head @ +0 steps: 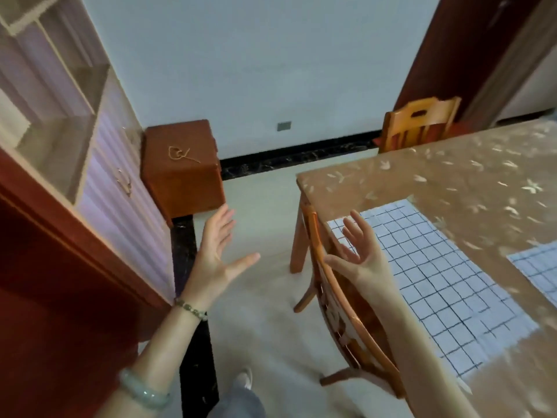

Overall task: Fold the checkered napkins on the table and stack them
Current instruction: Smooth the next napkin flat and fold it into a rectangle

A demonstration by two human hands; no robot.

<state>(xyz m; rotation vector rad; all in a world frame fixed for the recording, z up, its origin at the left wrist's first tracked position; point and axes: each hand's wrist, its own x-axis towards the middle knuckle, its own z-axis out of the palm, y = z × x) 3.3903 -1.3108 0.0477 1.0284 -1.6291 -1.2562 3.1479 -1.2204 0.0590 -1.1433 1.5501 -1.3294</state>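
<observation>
Head view, looking down into a room with a pale wall across the top of the frame. A tall shelf unit (60,131) with open compartments and lilac drawer fronts fills the left side. A table (452,182) under a tan, leaf-patterned cover takes up the right side.

A large white napkin (437,282) with a dark grid lies flat and unfolded on the table, running from centre right down toward the lower right. A second checkered napkin (539,270) lies apart from it at the right edge of the frame, partly cut off. Neither is folded or stacked.

A wooden chair (337,318) stands against the table's near side, at lower centre. Another chair (419,122) stands at the table's far end, upper right, in front of a dark red door (452,55). A small reddish-brown cabinet (184,167) sits left of centre against the wall, with a loop of cord (180,153) on top.

The left hand (214,257) is raised over the floor at centre, fingers straight and spread, holding nothing. The right hand (361,257) is raised in front of the near chair and the napkin's left corner, fingers loosely spread, also holding nothing.

The left arm wears a bead bracelet (191,309) at the wrist and a pale green bangle (143,390) lower down. A shoe (244,378) shows at the bottom centre.
</observation>
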